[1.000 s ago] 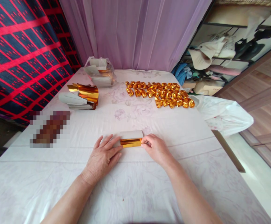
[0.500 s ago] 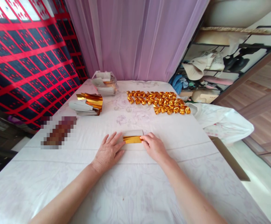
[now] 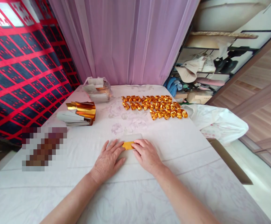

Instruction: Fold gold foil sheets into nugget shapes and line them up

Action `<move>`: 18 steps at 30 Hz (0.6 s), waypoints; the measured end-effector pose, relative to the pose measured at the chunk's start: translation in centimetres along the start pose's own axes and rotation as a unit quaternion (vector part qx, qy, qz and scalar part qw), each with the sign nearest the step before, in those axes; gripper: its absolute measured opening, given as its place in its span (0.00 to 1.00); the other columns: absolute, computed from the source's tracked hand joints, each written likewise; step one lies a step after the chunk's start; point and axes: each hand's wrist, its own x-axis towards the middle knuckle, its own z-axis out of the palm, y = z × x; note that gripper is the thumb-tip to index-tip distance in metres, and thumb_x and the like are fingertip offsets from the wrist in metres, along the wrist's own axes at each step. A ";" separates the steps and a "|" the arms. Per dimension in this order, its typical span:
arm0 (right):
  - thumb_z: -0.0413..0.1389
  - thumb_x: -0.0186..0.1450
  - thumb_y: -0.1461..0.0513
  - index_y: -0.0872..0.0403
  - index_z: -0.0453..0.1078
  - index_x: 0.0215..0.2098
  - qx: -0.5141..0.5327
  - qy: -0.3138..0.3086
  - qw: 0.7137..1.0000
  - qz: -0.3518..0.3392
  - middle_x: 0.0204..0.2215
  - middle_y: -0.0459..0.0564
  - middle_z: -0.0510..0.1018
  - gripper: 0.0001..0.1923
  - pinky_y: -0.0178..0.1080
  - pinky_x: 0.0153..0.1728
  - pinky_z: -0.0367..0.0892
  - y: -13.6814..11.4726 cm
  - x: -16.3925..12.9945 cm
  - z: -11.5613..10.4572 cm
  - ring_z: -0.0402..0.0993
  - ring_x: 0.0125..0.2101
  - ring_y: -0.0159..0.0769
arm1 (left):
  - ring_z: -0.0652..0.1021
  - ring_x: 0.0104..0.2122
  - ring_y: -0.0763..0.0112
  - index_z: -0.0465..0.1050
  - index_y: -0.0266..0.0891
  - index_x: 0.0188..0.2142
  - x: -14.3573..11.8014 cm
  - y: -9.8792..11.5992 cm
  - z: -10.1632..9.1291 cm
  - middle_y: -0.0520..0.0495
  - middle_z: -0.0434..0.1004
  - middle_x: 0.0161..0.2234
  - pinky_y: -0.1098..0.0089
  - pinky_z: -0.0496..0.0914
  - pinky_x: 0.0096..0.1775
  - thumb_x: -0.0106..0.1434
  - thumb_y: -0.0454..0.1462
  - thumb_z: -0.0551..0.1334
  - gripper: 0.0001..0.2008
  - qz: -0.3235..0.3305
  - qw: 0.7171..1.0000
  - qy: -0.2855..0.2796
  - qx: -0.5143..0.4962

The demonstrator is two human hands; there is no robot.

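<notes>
Two bare hands press a folded gold foil paper [image 3: 128,145] flat on a white tablecloth [image 3: 130,186]. Left hand [image 3: 107,160] lies palm-down, fingers slightly spread, tips touching the paper's left end; right hand [image 3: 147,154] covers its right end, fingers pressed together. Beyond the fingertips sit rows of folded gold pieces [image 3: 154,106]; beyond the left fingers, a stack of gold sheets [image 3: 78,113].

Left hand [image 3: 107,158] and right hand [image 3: 145,153] lie flat, fingertips close together
</notes>
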 end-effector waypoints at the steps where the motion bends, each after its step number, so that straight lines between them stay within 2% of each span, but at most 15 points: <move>1: 0.56 0.65 0.67 0.54 0.74 0.46 0.008 0.002 1.000 0.003 0.45 0.53 0.76 0.12 0.45 0.48 0.69 0.1 -0.1 0.1 0.71 0.45 0.42 | 0.65 0.63 0.53 0.70 0.42 0.53 -0.1 -0.1 0.0 0.43 0.70 0.60 0.42 0.54 0.62 0.66 0.41 0.59 0.17 0.002 1.000 -0.005 -0.005; 9: 0.54 0.66 0.66 0.53 0.73 0.48 0.045 0.010 0.999 0.007 0.46 0.54 0.76 0.13 0.47 0.49 0.69 0.5 -0.6 0.1 0.70 0.46 0.43 | 0.65 0.62 0.54 0.65 0.41 0.60 -0.2 -0.3 -0.3 0.43 0.70 0.60 0.44 0.53 0.63 0.66 0.42 0.59 0.23 0.007 1.000 -0.010 -0.021; 14: 0.55 0.67 0.65 0.52 0.73 0.48 0.033 0.015 0.999 -0.008 0.45 0.54 0.76 0.12 0.48 0.48 0.68 0.1 -0.6 -0.2 0.71 0.46 0.43 | 0.68 0.60 0.53 0.70 0.44 0.56 -0.3 0.0 -0.5 0.45 0.73 0.57 0.43 0.53 0.63 0.66 0.40 0.60 0.19 0.011 1.000 -0.013 -0.026; 18: 0.53 0.68 0.64 0.50 0.73 0.46 0.031 -0.014 0.999 -0.015 0.45 0.53 0.77 0.10 0.48 0.48 0.68 -0.1 -0.5 -0.4 0.71 0.45 0.42 | 0.67 0.61 0.53 0.75 0.46 0.51 -0.4 0.3 -0.7 0.45 0.69 0.60 0.44 0.53 0.63 0.65 0.38 0.60 0.15 0.004 0.999 0.002 -0.034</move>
